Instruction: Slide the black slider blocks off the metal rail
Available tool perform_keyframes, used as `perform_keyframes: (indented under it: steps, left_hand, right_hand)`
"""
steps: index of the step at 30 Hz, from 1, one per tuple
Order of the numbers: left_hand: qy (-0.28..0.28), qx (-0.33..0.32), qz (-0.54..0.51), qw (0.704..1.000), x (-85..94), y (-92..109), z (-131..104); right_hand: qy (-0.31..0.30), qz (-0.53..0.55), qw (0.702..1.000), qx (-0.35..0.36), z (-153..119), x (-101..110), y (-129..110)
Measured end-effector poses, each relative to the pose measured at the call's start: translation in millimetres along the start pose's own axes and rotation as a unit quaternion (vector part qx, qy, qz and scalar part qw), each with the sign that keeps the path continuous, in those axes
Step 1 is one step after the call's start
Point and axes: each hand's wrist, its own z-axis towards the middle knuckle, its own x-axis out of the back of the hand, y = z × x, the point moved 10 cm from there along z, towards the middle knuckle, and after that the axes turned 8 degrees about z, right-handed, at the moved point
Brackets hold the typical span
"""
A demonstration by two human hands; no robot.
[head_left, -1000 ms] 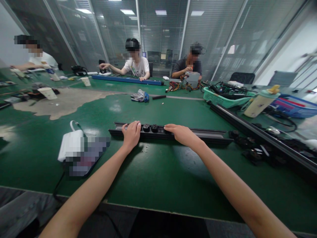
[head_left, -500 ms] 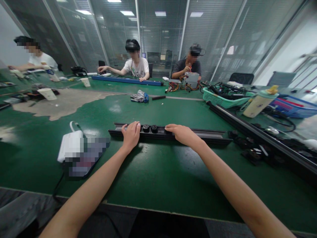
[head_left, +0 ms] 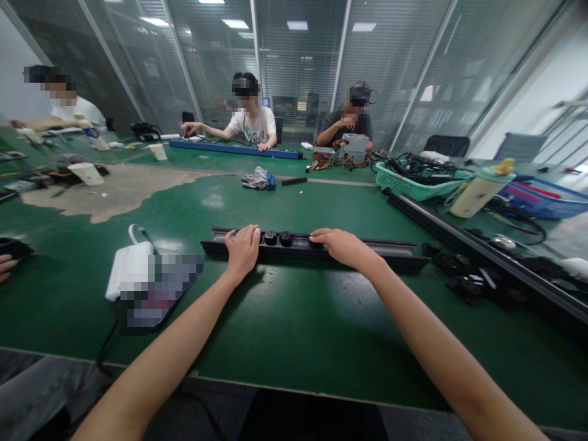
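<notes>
A long black channel-shaped rail [head_left: 390, 251] lies across the green table in front of me. Two round black modules [head_left: 271, 237] [head_left: 286, 238] sit in its channel between my hands. Left of them, my left hand [head_left: 244, 248] is closed over the rail, thumb and fingers gripping its sides. To their right, my right hand [head_left: 337, 244] has its fingers together on a dark module in the channel; that part is mostly hidden beneath the fingers.
A white adapter [head_left: 131, 269] and a phone [head_left: 168, 294] lie at left. Black parts [head_left: 468, 285] and a longer rail [head_left: 487, 257] lie at right. Beyond are a green basket [head_left: 413, 187], a bottle [head_left: 480, 190], a cloth [head_left: 260, 179] and three people.
My right hand has slid slightly right along the rail, with the dark module under its fingers. Another person's hand with a black object has appeared at the left edge.
</notes>
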Motion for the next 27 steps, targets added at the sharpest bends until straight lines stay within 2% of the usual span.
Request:
perform_keyframes:
  steps: [15, 27]
  left_hand:
    - [0.001, 0.0, 0.005, 1.0, -1.5, -0.9, 0.2]
    - [0.002, 0.003, 0.008, 1.0, -0.6, 0.1, 0.7]
  right_hand:
    - [-0.073, -0.027, 0.996, -0.036, -13.5, 1.3, -8.0]
    - [-0.077, -0.015, 0.996, -0.037, -12.7, -1.2, -0.8]
